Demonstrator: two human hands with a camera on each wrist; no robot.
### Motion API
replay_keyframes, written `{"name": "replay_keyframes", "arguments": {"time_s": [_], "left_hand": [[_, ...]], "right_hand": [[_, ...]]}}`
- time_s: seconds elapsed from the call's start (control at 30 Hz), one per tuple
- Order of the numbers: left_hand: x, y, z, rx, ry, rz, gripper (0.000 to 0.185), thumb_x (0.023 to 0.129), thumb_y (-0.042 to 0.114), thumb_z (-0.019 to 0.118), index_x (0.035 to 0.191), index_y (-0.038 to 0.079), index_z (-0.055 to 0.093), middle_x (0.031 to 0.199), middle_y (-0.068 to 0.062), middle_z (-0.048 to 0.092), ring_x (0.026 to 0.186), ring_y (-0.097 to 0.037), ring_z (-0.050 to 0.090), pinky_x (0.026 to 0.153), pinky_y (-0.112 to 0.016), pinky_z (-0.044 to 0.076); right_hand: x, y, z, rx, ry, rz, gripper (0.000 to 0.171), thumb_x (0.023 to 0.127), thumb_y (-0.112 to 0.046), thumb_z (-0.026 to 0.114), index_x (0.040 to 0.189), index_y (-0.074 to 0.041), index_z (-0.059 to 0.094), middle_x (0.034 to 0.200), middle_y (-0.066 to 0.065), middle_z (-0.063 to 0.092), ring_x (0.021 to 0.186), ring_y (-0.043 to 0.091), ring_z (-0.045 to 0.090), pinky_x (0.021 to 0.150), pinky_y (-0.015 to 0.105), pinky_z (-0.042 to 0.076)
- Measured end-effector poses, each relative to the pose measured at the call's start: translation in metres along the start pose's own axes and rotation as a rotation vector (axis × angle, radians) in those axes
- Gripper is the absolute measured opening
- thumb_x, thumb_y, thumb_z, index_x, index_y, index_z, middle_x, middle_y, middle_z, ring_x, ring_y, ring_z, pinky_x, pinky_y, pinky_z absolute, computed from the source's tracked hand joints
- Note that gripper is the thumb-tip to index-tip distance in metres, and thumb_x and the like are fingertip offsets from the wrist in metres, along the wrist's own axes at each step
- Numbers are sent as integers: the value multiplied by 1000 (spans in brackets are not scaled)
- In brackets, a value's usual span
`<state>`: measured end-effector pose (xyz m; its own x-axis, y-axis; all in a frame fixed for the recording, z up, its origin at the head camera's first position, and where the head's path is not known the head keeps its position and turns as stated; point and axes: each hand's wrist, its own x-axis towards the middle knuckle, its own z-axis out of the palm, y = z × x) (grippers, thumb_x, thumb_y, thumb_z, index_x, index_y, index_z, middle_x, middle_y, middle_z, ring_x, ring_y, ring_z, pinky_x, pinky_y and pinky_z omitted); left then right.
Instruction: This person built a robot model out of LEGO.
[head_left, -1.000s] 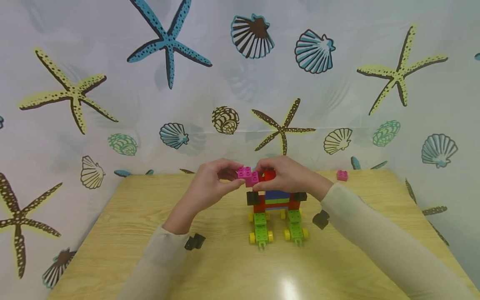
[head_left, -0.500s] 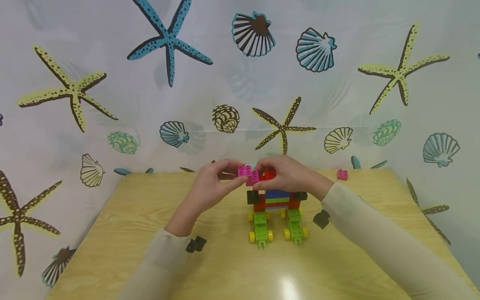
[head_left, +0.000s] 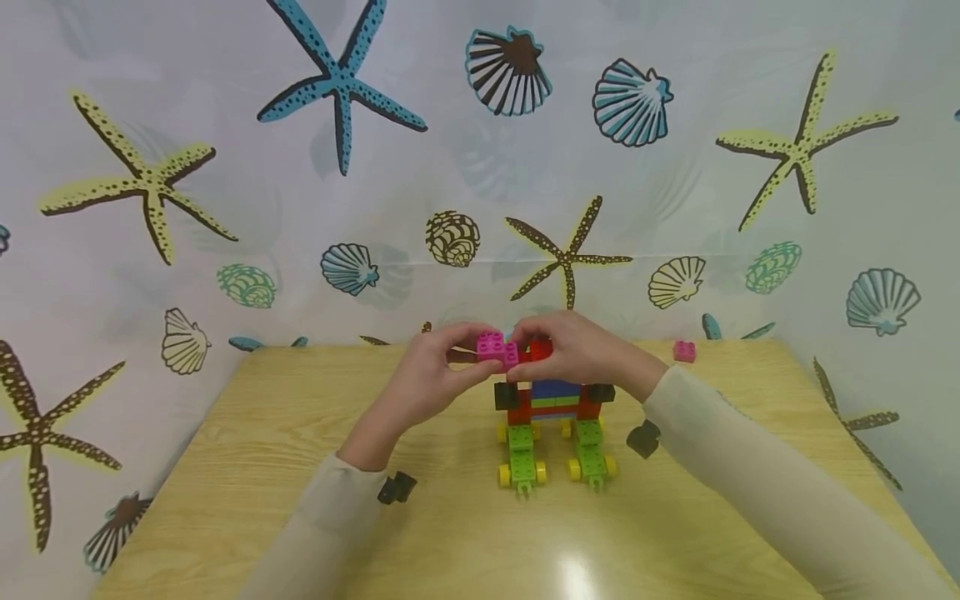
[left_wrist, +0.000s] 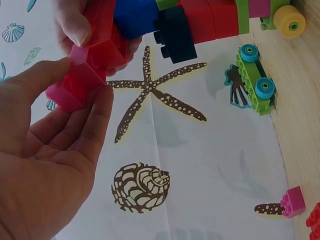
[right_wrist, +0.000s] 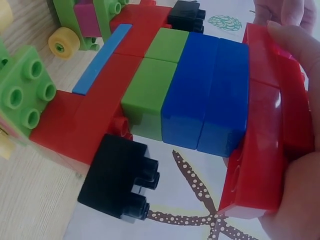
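Observation:
My left hand (head_left: 431,372) pinches a pink brick (head_left: 491,344) between thumb and fingers, at the upper left end of a figure built of toy bricks. A second pink brick piece (head_left: 512,356) sits right against it. My right hand (head_left: 573,350) grips the red bricks (right_wrist: 260,150) across the figure's top. Below them come blue bricks (right_wrist: 205,95), green bricks (right_wrist: 150,95) and red bricks (head_left: 517,408). A black brick (right_wrist: 117,175) sticks out at each side. Green wheeled bases (head_left: 522,458) with yellow wheels stand under the figure on the table.
A loose pink brick (head_left: 684,351) lies at the table's (head_left: 300,417) back right. In the left wrist view a green wheeled base (left_wrist: 254,80) with blue wheels and red bricks (left_wrist: 314,222) lie near the table's back edge. A patterned cloth (head_left: 450,167) hangs behind.
My left hand has shifted slightly to the right with the pink brick, which has turned a little against the piece beside it. My right hand stays in place.

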<state>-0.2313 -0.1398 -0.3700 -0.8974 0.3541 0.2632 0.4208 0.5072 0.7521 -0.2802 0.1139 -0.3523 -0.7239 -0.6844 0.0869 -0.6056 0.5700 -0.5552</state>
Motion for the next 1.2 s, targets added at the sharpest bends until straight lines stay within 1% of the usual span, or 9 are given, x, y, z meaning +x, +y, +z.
{"name": "replay_keyframes", "arguments": {"time_s": [0.27,0.4,0.5,0.63,0.7,0.8,0.97,1.03,1.2], "left_hand": [[1,1,0,4,-5,6,40,102,21,85,140,12,74,132,-9,79,121,-31,80,104,-46,68],[0,1,0,12,-3,24,39,102,19,84,138,11,71,132,-9,78,120,-31,80,106,-47,67],[0,4,0,36,-3,24,44,102,20,84,142,11,68,133,-10,78,119,-31,79,108,-49,66],[3,9,2,90,-5,-1,52,100,29,86,147,15,66,136,-8,77,122,-30,76,110,-49,65],[5,13,3,120,-5,-3,51,100,32,86,144,15,68,136,-8,76,123,-30,75,108,-49,66],[10,20,6,169,4,25,44,100,32,86,138,14,73,132,-7,77,120,-28,74,104,-47,66],[16,37,10,237,-1,84,39,102,31,85,134,12,76,130,-5,79,110,-23,74,97,-42,68],[18,45,12,260,-22,97,40,102,31,84,136,12,76,132,-5,79,108,-22,75,94,-40,68],[23,63,19,370,-90,114,42,103,34,82,139,13,76,137,-4,79,118,-24,75,100,-42,67]], "right_hand": [[-2,-3,-4,-10,5,-33,33,98,-41,87,121,-19,79,102,-5,76,96,18,63,86,34,59],[-7,0,-8,-16,-3,-13,40,98,-46,86,129,-22,79,115,-5,78,104,18,68,93,37,63],[-14,6,-12,-10,7,16,44,98,-46,85,134,-22,78,125,-4,80,111,20,69,100,42,64],[-25,15,-16,16,26,41,44,99,-43,85,136,-19,77,125,-1,80,112,22,69,100,43,64],[-31,21,-18,43,34,51,43,99,-40,85,135,-19,77,123,-1,80,109,21,70,97,41,65],[-41,28,-19,86,51,67,40,100,-37,86,134,-19,77,121,0,79,107,21,72,96,39,65],[-56,40,-20,138,91,109,39,100,-34,86,135,-18,77,123,0,81,111,20,73,100,40,65],[-61,45,-20,162,100,121,40,101,-33,85,137,-17,76,126,2,82,112,21,75,101,41,66],[-70,53,-14,239,133,135,39,104,-29,82,139,-12,75,130,9,81,111,25,78,98,38,65]]}}
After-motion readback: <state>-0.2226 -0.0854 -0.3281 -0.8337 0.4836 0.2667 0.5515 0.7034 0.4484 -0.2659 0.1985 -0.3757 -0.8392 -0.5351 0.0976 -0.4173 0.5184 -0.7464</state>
